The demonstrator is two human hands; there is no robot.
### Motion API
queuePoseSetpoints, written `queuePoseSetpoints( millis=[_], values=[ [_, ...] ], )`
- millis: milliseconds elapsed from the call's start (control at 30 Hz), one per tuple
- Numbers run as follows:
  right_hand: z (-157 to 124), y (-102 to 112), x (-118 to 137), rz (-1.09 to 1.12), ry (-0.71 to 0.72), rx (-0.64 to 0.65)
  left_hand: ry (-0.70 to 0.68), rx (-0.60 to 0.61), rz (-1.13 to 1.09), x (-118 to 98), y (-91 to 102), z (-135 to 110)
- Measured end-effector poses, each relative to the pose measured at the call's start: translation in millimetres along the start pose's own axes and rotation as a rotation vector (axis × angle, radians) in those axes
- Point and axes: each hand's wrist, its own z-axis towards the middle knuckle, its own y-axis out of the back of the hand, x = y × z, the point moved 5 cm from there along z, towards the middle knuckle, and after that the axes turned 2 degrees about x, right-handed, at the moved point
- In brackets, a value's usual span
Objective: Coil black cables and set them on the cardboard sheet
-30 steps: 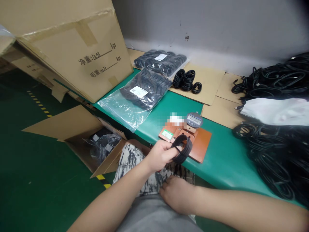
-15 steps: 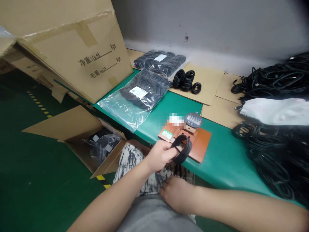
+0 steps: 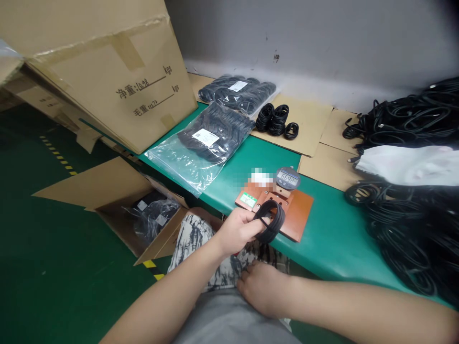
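Change: almost nothing moves since the earlier pictures; both hands stay in place and only the view shifts a little.
Left hand [image 3: 236,231]: its grip is clamped on a bundle of black rings [image 3: 270,220], held over the near edge of the counter [image 3: 322,239], just in front of the brown plate [image 3: 299,215].
Right hand [image 3: 263,286]: it lies on the lap, below the counter edge; I cannot tell if its fingers hold something.
Gauge [image 3: 288,178]: it stands at the far side of the plate, display lit; I see no ring under it.
Done, as it seems: the filled bags [image 3: 211,136] at far left and the small stacks [image 3: 274,118] on cardboard.
Left, as it seems: the big loose pile [image 3: 412,224] at right, so much work remains.
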Motion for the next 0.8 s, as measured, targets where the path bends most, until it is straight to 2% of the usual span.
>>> queuePoseSetpoints(
  millis=[267,500,800],
  values=[
    [2.2,-4.6,0.1,-0.008,-0.013,0.004,-0.001,0.002,-0.013,-1.2,-0.4,-0.8],
    [1.1,-2.8,0.0,-0.005,-0.004,-0.060,0.003,-0.017,0.007,-2.5,-0.6,-0.6],
    [0.4,0.3,-0.5,0.016,-0.005,0.005,-0.015,-0.005,-0.011,-3.7,-1.3,-0.6]
  ],
)
